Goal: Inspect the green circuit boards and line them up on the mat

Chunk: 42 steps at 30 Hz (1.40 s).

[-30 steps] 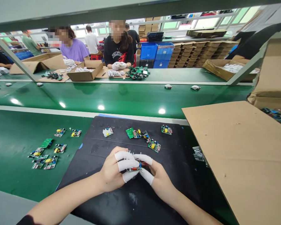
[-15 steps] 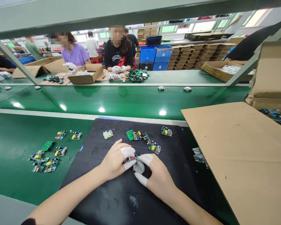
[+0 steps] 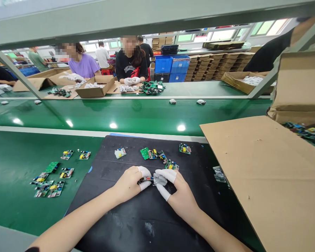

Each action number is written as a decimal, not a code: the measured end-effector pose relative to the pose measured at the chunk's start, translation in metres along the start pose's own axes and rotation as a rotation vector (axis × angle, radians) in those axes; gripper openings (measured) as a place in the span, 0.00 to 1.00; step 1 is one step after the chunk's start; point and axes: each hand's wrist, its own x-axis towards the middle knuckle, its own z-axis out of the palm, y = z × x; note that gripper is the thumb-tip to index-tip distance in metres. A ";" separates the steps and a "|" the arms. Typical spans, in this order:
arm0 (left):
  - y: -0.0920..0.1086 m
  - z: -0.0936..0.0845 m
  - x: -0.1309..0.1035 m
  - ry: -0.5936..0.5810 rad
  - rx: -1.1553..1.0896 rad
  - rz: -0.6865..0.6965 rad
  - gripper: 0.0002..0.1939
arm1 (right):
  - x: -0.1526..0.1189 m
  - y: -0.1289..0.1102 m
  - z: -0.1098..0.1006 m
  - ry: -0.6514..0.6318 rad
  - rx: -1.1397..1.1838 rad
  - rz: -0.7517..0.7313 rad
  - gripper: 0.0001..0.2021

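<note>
Circuit board (image 3: 147, 179) between the two hands above the black mat (image 3: 115, 224), pinched in the left hand's (image 3: 132, 182) white-capped fingers, its right end beside a grey lump (image 3: 160, 179) gripped by the right hand (image 3: 182, 194), loose boards (image 3: 153, 154) lying farther off.

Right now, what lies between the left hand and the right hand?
Between the left hand and the right hand are a small circuit board, pinched by the left fingers, and a grey lump at the right fingers; the head view shows both.
</note>
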 end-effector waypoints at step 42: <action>0.006 0.011 0.000 0.087 -0.107 0.043 0.04 | 0.001 -0.012 -0.013 0.159 0.013 -0.079 0.13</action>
